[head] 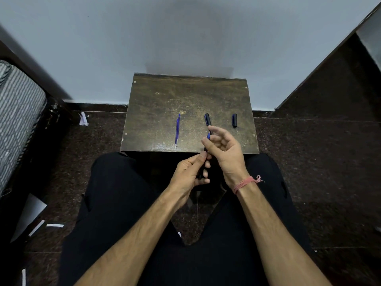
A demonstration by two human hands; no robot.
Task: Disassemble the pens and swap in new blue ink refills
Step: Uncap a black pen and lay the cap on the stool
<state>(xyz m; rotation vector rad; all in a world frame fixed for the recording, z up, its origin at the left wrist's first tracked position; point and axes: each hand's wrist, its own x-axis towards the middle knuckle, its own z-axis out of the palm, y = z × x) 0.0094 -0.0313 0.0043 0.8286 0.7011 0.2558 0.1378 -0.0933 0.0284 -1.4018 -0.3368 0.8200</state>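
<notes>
My left hand grips the dark barrel of a pen just in front of the small wooden table. Above it, my right hand pinches the pen's blue front end between thumb and fingertips. On the table lie blue ink refills side by side, left of centre. A second dark pen rests behind my right fingers, partly hidden by them. A loose dark cap lies further right.
The table stands against a pale wall on a dark speckled floor. My legs in black trousers flank its front edge. A striped mattress is at the left, a dark cabinet at the right, paper scraps on the floor.
</notes>
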